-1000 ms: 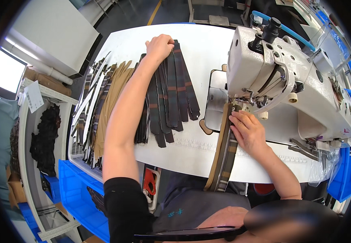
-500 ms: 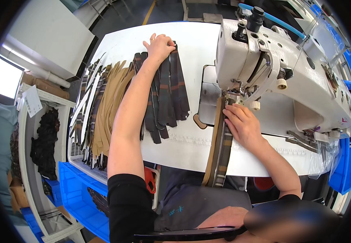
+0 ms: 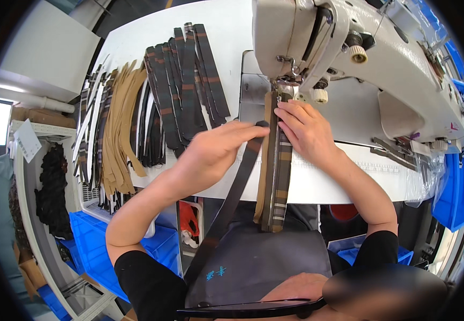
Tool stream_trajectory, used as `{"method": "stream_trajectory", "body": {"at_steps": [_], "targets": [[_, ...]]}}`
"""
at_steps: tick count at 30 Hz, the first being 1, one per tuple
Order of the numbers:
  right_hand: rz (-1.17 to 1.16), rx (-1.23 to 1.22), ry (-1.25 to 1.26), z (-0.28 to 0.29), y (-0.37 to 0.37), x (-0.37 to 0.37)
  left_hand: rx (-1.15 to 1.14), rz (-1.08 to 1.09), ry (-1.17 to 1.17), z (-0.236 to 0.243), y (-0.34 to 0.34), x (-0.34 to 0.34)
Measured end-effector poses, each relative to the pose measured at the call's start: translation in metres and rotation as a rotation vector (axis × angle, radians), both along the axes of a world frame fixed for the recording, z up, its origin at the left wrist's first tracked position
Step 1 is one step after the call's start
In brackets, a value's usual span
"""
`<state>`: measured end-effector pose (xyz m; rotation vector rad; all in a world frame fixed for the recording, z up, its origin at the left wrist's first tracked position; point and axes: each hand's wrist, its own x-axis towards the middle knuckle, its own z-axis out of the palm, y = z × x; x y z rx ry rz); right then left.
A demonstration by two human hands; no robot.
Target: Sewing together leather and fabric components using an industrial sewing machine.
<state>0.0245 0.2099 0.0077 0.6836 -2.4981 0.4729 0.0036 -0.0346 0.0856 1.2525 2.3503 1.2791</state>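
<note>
My left hand (image 3: 210,152) is closed in a pinch on one end of a dark plaid fabric strip (image 3: 236,184), just left of the zipper; the strip hangs down over my lap. My right hand (image 3: 311,131) grips the right edge of a zipper (image 3: 274,166) with its fingertips, close to the needle area of a white sewing machine (image 3: 277,43). Tan and striped fabric lie along the zipper, whose lower end runs over the table's front edge. My right thumb is hidden. More dark plaid strips (image 3: 189,80) lie fanned out on the table.
Left of the plaid strips are tan strips (image 3: 118,128) and white and striped ones, in a white basket (image 3: 90,198). Blue crates (image 3: 95,246) stand below. Short dark zipper pieces (image 3: 395,154) lie at right on the white table (image 3: 317,187), near clear plastic.
My left hand has come from the far pile toward me and right, bringing one plaid strip to the zipper. My right hand stays on the zipper. The whole view has shifted.
</note>
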Motion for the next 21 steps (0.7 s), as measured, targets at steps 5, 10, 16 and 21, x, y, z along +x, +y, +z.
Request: {"method": "stream_trajectory", "body": {"at_steps": [5,10,16,21], "targets": [[-0.011,-0.003,0.004,-0.002,0.0,0.0,-0.225,0.008,0.878,-0.062,0.01,-0.03],[-0.01,0.009,0.018,-0.001,0.002,0.002,-0.05,0.131,0.937,-0.064,0.042,-0.037],[-0.045,0.046,-0.019,-0.003,0.0,0.002,-0.09,0.001,0.664,-0.085,0.054,-0.062],[-0.043,0.035,-0.032,-0.003,0.002,0.001,-0.12,0.042,0.69,-0.087,0.053,-0.056]]}}
